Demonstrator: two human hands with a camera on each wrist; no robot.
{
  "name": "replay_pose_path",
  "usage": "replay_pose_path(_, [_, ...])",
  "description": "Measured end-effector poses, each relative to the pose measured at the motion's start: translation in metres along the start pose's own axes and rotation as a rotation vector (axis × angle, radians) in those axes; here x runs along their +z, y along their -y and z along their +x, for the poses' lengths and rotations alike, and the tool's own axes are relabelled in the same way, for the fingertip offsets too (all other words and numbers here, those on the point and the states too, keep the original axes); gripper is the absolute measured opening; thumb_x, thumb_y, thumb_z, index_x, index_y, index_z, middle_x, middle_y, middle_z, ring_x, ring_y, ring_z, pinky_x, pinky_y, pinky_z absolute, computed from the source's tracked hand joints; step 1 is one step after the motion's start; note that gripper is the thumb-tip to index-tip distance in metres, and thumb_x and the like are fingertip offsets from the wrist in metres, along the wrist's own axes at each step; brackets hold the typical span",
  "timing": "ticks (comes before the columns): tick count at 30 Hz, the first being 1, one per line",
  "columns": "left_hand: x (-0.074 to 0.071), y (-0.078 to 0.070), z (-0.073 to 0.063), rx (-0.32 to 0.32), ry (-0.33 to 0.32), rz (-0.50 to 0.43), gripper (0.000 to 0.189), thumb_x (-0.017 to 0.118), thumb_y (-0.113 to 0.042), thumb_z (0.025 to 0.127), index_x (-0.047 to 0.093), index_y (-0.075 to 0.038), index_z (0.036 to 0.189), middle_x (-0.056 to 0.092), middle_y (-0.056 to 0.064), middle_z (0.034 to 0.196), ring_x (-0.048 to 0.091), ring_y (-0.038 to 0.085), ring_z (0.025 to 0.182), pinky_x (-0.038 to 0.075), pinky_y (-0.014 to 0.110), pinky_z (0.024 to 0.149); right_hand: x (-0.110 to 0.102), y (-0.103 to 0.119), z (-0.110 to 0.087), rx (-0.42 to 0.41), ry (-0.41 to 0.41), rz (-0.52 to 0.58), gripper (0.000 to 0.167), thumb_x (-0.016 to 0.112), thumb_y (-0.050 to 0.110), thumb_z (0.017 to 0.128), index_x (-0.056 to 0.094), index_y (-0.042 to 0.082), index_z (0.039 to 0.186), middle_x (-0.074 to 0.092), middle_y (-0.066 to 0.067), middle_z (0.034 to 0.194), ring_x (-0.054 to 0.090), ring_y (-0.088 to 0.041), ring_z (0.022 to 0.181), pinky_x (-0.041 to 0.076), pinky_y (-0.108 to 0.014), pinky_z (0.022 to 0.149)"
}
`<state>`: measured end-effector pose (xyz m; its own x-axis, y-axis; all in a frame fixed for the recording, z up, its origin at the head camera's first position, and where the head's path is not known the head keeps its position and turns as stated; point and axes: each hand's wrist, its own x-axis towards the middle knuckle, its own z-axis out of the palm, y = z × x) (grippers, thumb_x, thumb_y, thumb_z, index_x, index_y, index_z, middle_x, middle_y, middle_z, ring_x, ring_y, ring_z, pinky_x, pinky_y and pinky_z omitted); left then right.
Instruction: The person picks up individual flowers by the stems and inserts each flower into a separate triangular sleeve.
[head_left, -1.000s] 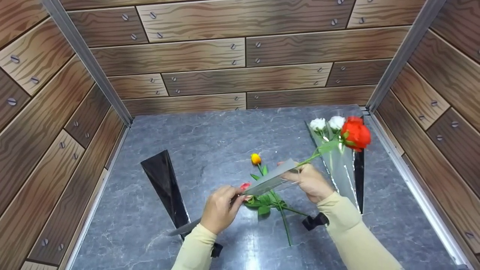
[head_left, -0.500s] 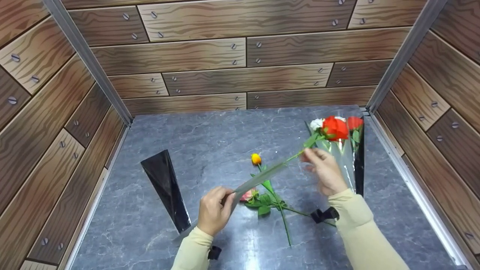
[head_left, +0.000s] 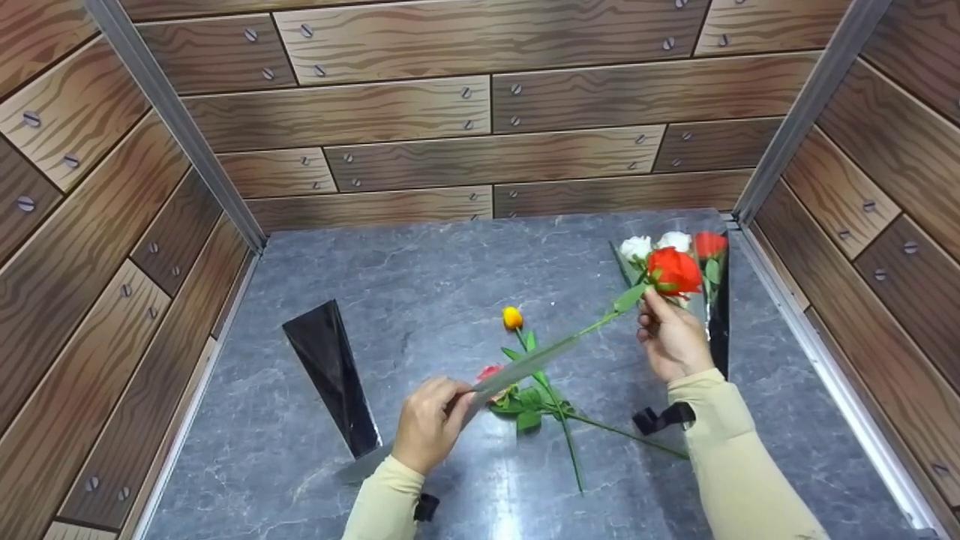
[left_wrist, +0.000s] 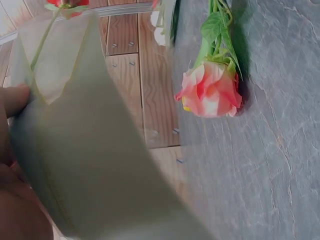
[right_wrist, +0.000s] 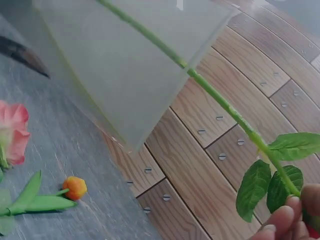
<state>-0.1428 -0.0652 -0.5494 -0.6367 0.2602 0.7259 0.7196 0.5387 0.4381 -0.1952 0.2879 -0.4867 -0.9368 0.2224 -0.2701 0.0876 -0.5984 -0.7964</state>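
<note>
My left hand point(head_left: 431, 424) pinches a translucent grey flower sleeve point(head_left: 517, 371) between thumb and fingers, tilted up to the right above the table. Inside it runs the green stem point(right_wrist: 145, 32) of a red rose point(head_left: 675, 271), whose head and leaves stay outside the sleeve's mouth. Just under the bloom, my right hand point(head_left: 675, 337) pinches that stem. Beneath the sleeve a pink rose point(left_wrist: 210, 92) and a yellow-orange tulip point(head_left: 511, 318) lie with stems crossed. The stem's lower end is hidden by the sleeve and left hand.
A flat black sleeve point(head_left: 330, 375) lies at left on the grey marbled table point(head_left: 405, 277). At the right back, white roses point(head_left: 636, 247) rest in a clear sleeve beside another red rose point(head_left: 711, 244) in a black-edged one. Wood-patterned walls point(head_left: 420, 112) surround the table.
My right hand has moved from the sleeve's mouth up along the stem to just below the bloom. The red rose has shifted left, toward the sleeve. The left hand keeps its grip, slightly left.
</note>
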Motion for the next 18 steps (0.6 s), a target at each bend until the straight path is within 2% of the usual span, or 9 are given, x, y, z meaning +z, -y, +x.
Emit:
replay_pose_path(6, [0.002,-0.003,0.003,-0.091,0.05,0.057,0.007,0.074,-0.021,0.086,0.069,-0.016,0.085,0.063,-0.008,0.077,0.053,0.003,0.065,0.045,0.022,0.057,0.013,-0.006,-0.004,-0.115,-0.064,0.004,0.015,0.069,0.02,0.089,0.066,0.012,0.077,0.051,0.002,0.065,0.045,-0.009,0.058,0.035,-0.019,0.053])
replay_pose_path(11, [0.008,-0.006,0.009,-0.098,0.061,0.045,0.009,0.072,-0.024,0.088,0.069,-0.016,0.085,0.063,-0.008,0.075,0.053,0.004,0.063,0.044,0.024,0.057,0.03,-0.016,-0.013,-0.238,-0.096,-0.061,0.015,0.073,0.018,0.086,0.07,0.014,0.072,0.051,0.004,0.06,0.043,-0.008,0.054,0.034,-0.017,0.051])
replay_pose_path(18, [0.011,-0.008,0.013,-0.099,0.056,0.039,0.009,0.073,-0.023,0.087,0.069,-0.015,0.085,0.063,-0.008,0.076,0.052,0.005,0.063,0.044,0.024,0.057,0.044,-0.02,-0.019,-0.383,-0.137,-0.091,0.012,0.076,0.012,0.083,0.072,0.009,0.072,0.053,0.004,0.059,0.036,-0.009,0.05,0.028,-0.019,0.05])
